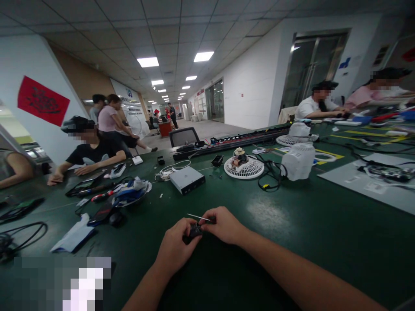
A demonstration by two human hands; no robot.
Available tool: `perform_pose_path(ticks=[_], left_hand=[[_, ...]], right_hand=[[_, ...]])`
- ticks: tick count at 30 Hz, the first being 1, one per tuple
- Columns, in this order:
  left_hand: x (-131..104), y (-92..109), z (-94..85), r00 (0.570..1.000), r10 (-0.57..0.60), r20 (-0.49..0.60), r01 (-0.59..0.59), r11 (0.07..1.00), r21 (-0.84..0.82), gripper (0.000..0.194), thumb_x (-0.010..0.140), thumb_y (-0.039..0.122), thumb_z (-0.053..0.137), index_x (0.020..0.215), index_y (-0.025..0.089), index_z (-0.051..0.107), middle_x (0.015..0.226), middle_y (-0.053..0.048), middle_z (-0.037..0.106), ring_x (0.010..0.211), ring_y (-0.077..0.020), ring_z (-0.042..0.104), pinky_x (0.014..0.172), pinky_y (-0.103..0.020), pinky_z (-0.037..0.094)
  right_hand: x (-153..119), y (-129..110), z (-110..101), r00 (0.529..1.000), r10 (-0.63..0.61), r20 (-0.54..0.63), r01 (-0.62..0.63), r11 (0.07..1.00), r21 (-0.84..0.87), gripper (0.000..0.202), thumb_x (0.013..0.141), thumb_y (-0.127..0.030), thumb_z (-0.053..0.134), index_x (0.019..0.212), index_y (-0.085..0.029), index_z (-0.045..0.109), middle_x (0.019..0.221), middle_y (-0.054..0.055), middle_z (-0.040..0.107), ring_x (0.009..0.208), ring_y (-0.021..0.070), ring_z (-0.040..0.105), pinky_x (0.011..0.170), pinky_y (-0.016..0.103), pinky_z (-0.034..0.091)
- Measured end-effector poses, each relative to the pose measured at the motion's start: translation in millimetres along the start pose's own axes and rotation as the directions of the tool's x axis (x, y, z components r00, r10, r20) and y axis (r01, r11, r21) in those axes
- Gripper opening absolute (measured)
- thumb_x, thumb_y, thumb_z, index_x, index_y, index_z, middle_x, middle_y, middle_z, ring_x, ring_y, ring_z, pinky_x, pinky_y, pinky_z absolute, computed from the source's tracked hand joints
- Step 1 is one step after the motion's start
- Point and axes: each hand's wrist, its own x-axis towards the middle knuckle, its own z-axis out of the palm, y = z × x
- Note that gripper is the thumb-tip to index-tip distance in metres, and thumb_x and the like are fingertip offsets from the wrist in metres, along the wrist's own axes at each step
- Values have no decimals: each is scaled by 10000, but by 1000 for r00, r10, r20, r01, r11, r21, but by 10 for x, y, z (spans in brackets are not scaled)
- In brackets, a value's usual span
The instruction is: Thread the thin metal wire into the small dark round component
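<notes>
Over the green table, my left hand [177, 242] pinches a small black part [195, 230] between thumb and fingers. My right hand [223, 224] is closed around what looks like a slim screwdriver [198, 217]; its bright thin shaft points left, above the black part, and its handle is mostly hidden in the fingers. The tips of my right thumb and finger also touch the right side of the black part. What kind of part it is, I cannot make out. Both hands are close together, a little below the middle of the view.
Ahead lie a grey disc drive [187, 178], a small black tray [217, 160] and a white fan grille with motor [244, 166]. A white housing [298, 162] with black cable stands to the right. Tools and a blue cloth [129, 193] lie left. Several people sit around the table.
</notes>
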Motion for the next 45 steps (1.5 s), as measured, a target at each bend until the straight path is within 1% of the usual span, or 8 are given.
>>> perform_pose_path(ticks=[6,11,16,22,28,32,39,45], left_hand=[[-24,-22,-8,994,110,10,-110,994,2,251,803,159,635,710,220,411,1074,-32,684,887,-171,651,706,-286,503],[-33,-31,-10,988,155,-18,-155,988,29,241,811,160,633,707,219,425,1067,-23,698,885,-165,664,718,-279,522],[-38,10,-23,981,194,9,-194,980,49,219,831,173,610,718,222,429,1096,-57,688,916,-185,667,740,-303,535],[-46,-32,-8,980,193,-47,-193,981,2,268,848,166,591,697,227,378,1086,-73,693,985,-197,662,796,-326,543],[-35,-59,1,968,249,-36,-245,966,81,274,832,139,604,691,224,386,1075,-62,706,979,-191,670,803,-327,546],[-44,-43,-1,953,296,-68,-287,952,108,279,853,153,595,686,223,383,1076,-65,709,967,-184,674,795,-324,547],[-31,-24,-4,976,199,-90,-188,976,111,270,853,209,593,685,226,382,1079,-87,693,958,-203,672,787,-333,551],[17,-83,-24,975,38,-218,-14,994,107,245,815,209,605,702,227,388,1052,-72,698,948,-213,676,772,-343,551]], right_hand=[[47,61,28,997,56,-57,-47,988,148,141,670,-260,769,769,-169,723,722,-8,677,688,143,585,636,250,423],[70,82,68,982,158,104,-186,901,392,196,640,-235,778,760,-138,657,686,-22,639,642,117,566,599,227,422],[53,72,113,987,128,98,-154,929,336,229,641,-217,775,821,-141,654,652,-44,604,589,96,527,530,203,367],[51,53,107,955,262,142,-298,828,475,190,624,-197,788,756,-146,660,650,-42,619,620,100,543,581,210,389],[43,33,90,961,263,80,-273,878,392,146,614,-193,782,689,-140,669,571,-54,570,561,90,483,536,213,337],[45,24,113,934,347,86,-348,823,450,115,624,-175,753,672,-146,652,558,-57,557,537,84,470,537,211,349],[14,-42,139,981,189,-34,-184,976,118,205,749,-312,713,884,-164,667,663,-28,573,578,101,486,512,211,331],[-21,-27,-116,992,-69,-105,30,941,-336,194,930,-231,470,1074,-197,595,865,32,653,758,156,586,659,263,380]])
